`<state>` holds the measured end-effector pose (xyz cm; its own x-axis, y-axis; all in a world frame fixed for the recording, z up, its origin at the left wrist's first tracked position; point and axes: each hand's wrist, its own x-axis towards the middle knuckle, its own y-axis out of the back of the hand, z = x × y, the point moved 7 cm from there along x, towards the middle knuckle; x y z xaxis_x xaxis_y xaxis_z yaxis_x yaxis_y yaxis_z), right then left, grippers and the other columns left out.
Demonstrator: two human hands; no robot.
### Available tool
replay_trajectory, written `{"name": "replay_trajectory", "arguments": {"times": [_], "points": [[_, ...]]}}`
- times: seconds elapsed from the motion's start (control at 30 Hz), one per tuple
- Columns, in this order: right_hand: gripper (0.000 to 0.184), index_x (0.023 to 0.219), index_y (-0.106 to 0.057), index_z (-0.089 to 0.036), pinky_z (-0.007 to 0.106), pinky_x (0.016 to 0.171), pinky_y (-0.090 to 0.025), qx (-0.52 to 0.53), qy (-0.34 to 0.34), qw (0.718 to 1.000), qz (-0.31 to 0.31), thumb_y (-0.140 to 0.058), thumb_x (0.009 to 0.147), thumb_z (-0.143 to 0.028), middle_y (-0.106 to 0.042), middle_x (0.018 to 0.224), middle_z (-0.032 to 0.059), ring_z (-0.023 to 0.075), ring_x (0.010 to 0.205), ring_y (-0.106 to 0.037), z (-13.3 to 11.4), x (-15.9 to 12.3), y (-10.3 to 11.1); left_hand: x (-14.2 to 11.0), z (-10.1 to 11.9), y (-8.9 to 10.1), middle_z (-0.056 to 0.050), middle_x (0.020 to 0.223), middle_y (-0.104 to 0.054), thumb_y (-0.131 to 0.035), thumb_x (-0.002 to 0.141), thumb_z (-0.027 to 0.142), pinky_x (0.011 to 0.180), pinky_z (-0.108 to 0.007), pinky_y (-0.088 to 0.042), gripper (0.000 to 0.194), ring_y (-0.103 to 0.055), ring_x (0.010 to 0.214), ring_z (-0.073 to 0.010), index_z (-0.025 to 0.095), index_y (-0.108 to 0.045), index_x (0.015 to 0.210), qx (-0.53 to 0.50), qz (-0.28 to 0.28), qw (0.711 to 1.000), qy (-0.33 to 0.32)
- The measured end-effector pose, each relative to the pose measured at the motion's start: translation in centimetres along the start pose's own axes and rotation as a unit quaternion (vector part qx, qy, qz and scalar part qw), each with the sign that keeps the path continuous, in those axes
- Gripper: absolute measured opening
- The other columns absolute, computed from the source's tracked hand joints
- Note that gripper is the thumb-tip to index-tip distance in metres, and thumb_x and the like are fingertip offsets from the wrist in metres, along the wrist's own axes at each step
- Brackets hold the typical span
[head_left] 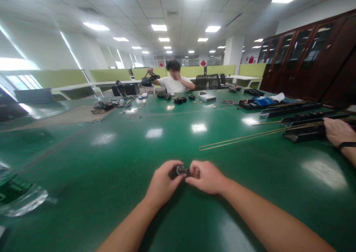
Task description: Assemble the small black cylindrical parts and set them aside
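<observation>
Low over the green table, my left hand (162,179) is closed round a small dark part with a ringed, metallic round piece (180,169) on it, which looks like a spring or a threaded fitting. A thin tip of this piece points right, to the fingers of my right hand (207,176). Those fingers are curled in a pinch right beside the tip. Whether they touch it or grip something tiny is hidden. My palms and fingers cover much of the dark part.
Two long thin brass-coloured rods (239,138) lead to black channels (303,132) at right, where another person's hand (338,133) rests. Across the green table (125,152) sits a person in a white shirt (174,84). A clear plastic bottle (22,194) is at left.
</observation>
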<state>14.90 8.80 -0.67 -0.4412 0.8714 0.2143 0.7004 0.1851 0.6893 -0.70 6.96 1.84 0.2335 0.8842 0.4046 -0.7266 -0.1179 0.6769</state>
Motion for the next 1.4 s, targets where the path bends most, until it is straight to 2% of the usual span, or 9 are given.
{"name": "replay_trajectory", "arguments": {"times": [0.13, 0.23, 0.5, 0.67, 0.8, 1.07, 1.27, 1.4], "points": [[0.020, 0.089, -0.059, -0.022, 0.023, 0.053, -0.033, 0.035, -0.016, 0.999, -0.014, -0.071, 0.078, -0.033, -0.066, 0.068, -0.0026, 0.0124, 0.057, -0.055, 0.2, -0.5, -0.5, -0.2, 0.5, -0.2, -0.003, 0.105, -0.069, -0.069, 0.079, 0.018, 0.091, -0.036, -0.051, 0.028, -0.063, 0.098, -0.0205, 0.024, -0.066, 0.106, -0.007, -0.003, 1.000, -0.014], [0.019, 0.090, -0.057, -0.022, 0.022, 0.052, -0.034, 0.069, -0.031, 0.997, -0.017, -0.070, 0.078, -0.029, -0.064, 0.066, -0.0033, 0.0125, 0.057, -0.056, 0.6, -0.9, -0.6, -0.3, 0.2, -0.6, -0.003, 0.110, -0.067, -0.069, 0.079, 0.017, 0.092, -0.037, -0.050, 0.035, -0.062, 0.102, -0.0213, 0.026, -0.063, 0.112, -0.015, -0.008, 1.000, -0.002], [0.020, 0.094, -0.055, -0.020, 0.020, 0.051, -0.036, 0.144, -0.059, 0.988, -0.012, -0.068, 0.079, -0.024, -0.060, 0.064, -0.0056, 0.0105, 0.054, -0.053, 1.1, -1.0, -0.9, -0.5, -0.3, -0.6, -0.003, 0.106, -0.067, -0.067, 0.080, 0.014, 0.090, -0.037, -0.048, 0.030, -0.060, 0.101, -0.0216, 0.025, -0.064, 0.107, -0.031, -0.012, 0.999, 0.014], [0.025, 0.099, -0.056, -0.020, 0.020, 0.052, -0.037, 0.163, -0.040, 0.986, -0.016, -0.069, 0.078, -0.022, -0.060, 0.066, -0.0057, 0.0099, 0.054, -0.053, 0.9, -1.1, -0.8, -0.5, 0.5, -0.7, -0.004, 0.103, -0.066, -0.067, 0.083, 0.019, 0.087, -0.038, -0.047, 0.026, -0.059, 0.096, -0.0226, 0.025, -0.063, 0.108, -0.012, -0.018, 1.000, -0.020], [0.026, 0.101, -0.057, -0.020, 0.020, 0.053, -0.038, 0.169, -0.023, 0.985, 0.007, -0.069, 0.078, -0.022, -0.058, 0.068, -0.0051, 0.0100, 0.057, -0.053, 0.9, -1.2, -0.1, -0.5, 1.2, -1.0, -0.004, 0.104, -0.064, -0.067, 0.085, 0.020, 0.088, -0.038, -0.047, 0.028, -0.057, 0.097, -0.0220, 0.026, -0.061, 0.112, -0.011, -0.023, 0.999, -0.047], [0.028, 0.105, -0.059, -0.019, 0.021, 0.057, -0.044, 0.169, -0.007, 0.985, 0.015, -0.068, 0.078, -0.019, -0.063, 0.071, -0.0025, 0.0114, 0.060, -0.057, 1.2, -1.1, 0.6, -0.4, 0.1, -1.7, -0.006, 0.114, -0.065, -0.066, 0.086, 0.020, 0.097, -0.042, -0.046, 0.032, -0.059, 0.105, -0.0240, 0.024, -0.061, 0.117, -0.014, -0.044, 0.999, -0.016], [0.026, 0.102, -0.062, -0.020, 0.022, 0.059, -0.046, 0.163, -0.001, 0.986, 0.029, -0.068, 0.076, -0.018, -0.067, 0.080, -0.0002, 0.0126, 0.064, -0.059, 1.4, -0.9, 0.6, -0.5, 0.3, -2.0, -0.005, 0.111, -0.065, -0.064, 0.087, 0.021, 0.096, -0.039, -0.048, 0.030, -0.060, 0.104, -0.0215, 0.025, -0.061, 0.117, -0.030, -0.063, 0.997, -0.047], [0.023, 0.099, -0.064, -0.020, 0.022, 0.058, -0.045, 0.133, 0.019, 0.991, 0.020, -0.068, 0.076, -0.019, -0.065, 0.074, -0.0018, 0.0128, 0.061, -0.058, 0.6, -1.1, 0.4, -0.6, 0.0, -1.9, -0.006, 0.121, -0.062, -0.065, 0.085, 0.019, 0.100, -0.040, -0.047, 0.043, -0.058, 0.112, -0.0223, 0.026, -0.055, 0.127, -0.024, -0.044, 0.998, -0.030]]}}
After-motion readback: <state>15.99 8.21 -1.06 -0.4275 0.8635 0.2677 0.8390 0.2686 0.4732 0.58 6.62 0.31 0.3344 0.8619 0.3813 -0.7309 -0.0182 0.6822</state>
